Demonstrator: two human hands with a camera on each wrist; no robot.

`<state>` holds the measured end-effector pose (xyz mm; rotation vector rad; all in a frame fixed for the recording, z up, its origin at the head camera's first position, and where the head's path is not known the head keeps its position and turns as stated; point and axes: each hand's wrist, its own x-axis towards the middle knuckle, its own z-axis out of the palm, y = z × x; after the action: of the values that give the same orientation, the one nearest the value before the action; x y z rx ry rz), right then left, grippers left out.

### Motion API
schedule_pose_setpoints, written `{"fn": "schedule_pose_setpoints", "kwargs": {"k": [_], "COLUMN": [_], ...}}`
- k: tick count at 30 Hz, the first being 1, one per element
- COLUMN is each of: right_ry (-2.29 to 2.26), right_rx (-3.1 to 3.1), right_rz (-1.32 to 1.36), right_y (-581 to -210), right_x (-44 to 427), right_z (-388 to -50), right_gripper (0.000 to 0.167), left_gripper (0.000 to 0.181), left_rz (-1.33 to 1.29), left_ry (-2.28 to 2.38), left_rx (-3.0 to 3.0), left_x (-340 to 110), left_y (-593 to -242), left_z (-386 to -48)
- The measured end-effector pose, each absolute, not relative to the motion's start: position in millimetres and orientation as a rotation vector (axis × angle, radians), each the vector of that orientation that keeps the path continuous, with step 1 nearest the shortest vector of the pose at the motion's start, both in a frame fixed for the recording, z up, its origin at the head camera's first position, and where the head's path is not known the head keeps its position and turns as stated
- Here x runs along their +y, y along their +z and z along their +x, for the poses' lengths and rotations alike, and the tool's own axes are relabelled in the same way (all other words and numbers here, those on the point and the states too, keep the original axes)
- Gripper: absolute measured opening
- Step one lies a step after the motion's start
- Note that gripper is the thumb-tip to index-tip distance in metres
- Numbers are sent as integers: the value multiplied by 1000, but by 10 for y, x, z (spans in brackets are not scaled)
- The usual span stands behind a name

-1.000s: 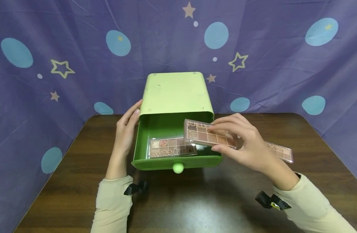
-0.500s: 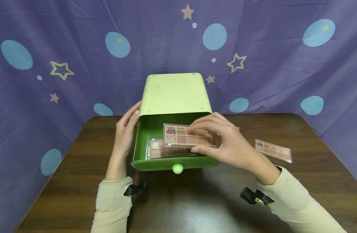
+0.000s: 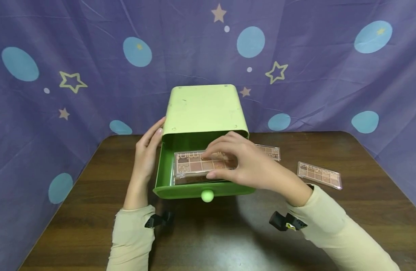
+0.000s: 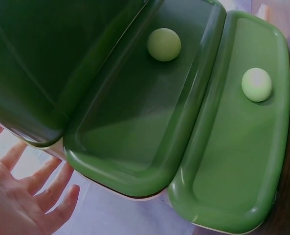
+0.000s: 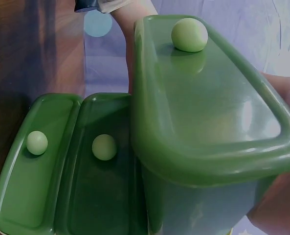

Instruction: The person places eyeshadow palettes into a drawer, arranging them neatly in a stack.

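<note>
A light green cabinet [image 3: 204, 109] stands on the table with its top drawer [image 3: 181, 192] pulled out. In the head view the right hand [image 3: 245, 162] pinches a clear-lidded palette [image 3: 194, 165] between thumb and fingers, inside the drawer and over another palette [image 3: 191, 180], mostly covered. Whether the two touch cannot be told. The left hand [image 3: 143, 154] lies along the cabinet's left side, fingers extended; in the left wrist view that hand [image 4: 32, 196] has its fingers straight and spread beside the cabinet. The right wrist view shows the drawer's front [image 5: 213, 107] from outside, hiding the palettes.
Two more palettes lie on the wooden table [image 3: 92, 226] right of the cabinet: one [image 3: 274, 152] partly behind the right hand, another [image 3: 320, 175] farther right. Two closed lower drawers [image 4: 135, 127] with round knobs show in the wrist views. A purple patterned curtain [image 3: 194, 45] hangs behind.
The right hand has moved left with its palette, from the drawer's right edge to above the palette inside, and lower. A palette right of the cabinet has come into view. The left hand stays put.
</note>
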<state>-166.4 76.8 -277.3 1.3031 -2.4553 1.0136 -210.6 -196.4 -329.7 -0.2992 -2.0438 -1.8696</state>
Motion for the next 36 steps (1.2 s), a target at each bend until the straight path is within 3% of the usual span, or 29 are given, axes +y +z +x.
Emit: {"fn": "schedule_pose_setpoints", "kwargs": {"k": [14,36], "right_ry": [869,758], "right_rx": [-2587,-2709], "right_rz": [1422,1460], "right_y": [-2749,-2760], "right_x": [666,664], "right_z": [-1803,-1886], "right_gripper": [33,44], "left_gripper": [40,40], "left_rz": [-312,-291], "left_ry": [-1865,-1883], "left_rx": [-2037,-2034], "left_x": [-1959,-1952], "left_y": [-3298,-3292], "left_z": [-2109,-2101]}}
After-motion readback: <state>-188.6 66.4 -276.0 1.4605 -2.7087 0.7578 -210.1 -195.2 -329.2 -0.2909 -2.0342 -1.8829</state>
